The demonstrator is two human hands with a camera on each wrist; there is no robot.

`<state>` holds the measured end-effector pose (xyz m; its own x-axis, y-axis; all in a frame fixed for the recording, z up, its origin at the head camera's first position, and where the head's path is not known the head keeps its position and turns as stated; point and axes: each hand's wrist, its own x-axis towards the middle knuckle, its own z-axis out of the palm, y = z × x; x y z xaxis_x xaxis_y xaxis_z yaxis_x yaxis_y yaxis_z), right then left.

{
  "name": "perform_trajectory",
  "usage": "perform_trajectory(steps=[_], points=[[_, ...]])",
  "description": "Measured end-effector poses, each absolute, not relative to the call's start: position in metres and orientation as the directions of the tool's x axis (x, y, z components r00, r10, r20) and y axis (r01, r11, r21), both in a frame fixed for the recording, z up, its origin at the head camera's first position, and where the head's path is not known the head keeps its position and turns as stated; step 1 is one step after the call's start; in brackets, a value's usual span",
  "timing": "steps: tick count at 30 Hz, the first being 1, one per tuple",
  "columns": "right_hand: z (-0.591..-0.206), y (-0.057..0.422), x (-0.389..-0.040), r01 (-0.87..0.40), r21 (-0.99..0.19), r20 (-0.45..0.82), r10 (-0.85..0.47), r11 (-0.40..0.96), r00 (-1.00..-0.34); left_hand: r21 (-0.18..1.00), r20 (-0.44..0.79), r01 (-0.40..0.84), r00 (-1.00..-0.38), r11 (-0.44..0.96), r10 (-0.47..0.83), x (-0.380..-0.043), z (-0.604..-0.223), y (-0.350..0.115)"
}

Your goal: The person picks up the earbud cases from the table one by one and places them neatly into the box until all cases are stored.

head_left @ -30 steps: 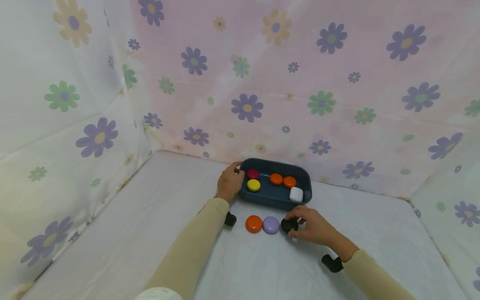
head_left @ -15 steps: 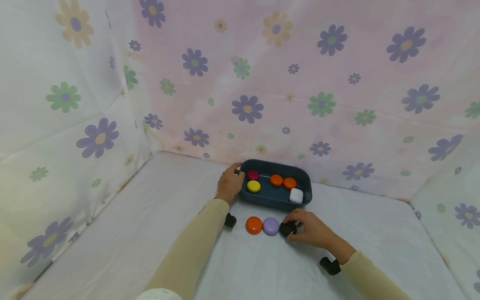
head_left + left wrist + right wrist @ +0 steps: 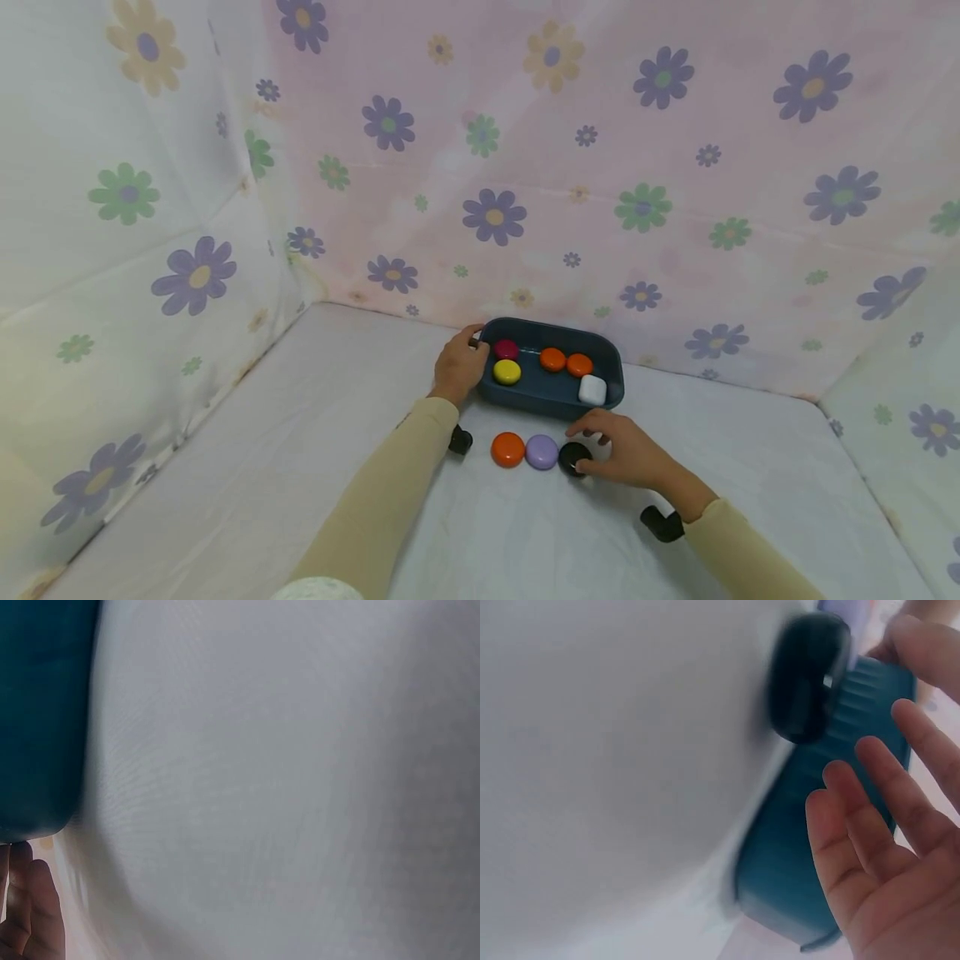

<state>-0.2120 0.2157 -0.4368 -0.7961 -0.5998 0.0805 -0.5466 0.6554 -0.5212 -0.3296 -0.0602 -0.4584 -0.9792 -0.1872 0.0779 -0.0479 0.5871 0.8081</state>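
On the tabletop (image 3: 375, 367), just beside the purple piece (image 3: 542, 452), the black piece (image 3: 571, 456) now looks set in line: the right hand (image 3: 626, 452) has spread its fingers wide (thumb close by). The left hand (image 3: 458, 367) holds the tray (image 3: 543, 402).

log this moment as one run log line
left hand: holding blue tray, left end | right hand: at black piece, not gripping it | row in front of tray: orange piece, lilac piece, black piece
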Motion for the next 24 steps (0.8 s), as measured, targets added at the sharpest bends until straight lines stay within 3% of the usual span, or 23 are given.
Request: perform_trajectory(steps=[15, 24], points=[[-0.412, 0.224, -0.232, -0.595, -0.585, 0.272, -0.558, 0.551, -0.784, 0.802, 0.100, -0.029, -0.978, 0.596, -0.183, -0.330, -0.460, -0.060], [-0.405, 0.227, -0.258, -0.532, -0.562, 0.218, -0.507, 0.633, -0.834, 0.799, 0.086, -0.043, -0.979, 0.599, -0.185, -0.330, -0.460, -0.060]])
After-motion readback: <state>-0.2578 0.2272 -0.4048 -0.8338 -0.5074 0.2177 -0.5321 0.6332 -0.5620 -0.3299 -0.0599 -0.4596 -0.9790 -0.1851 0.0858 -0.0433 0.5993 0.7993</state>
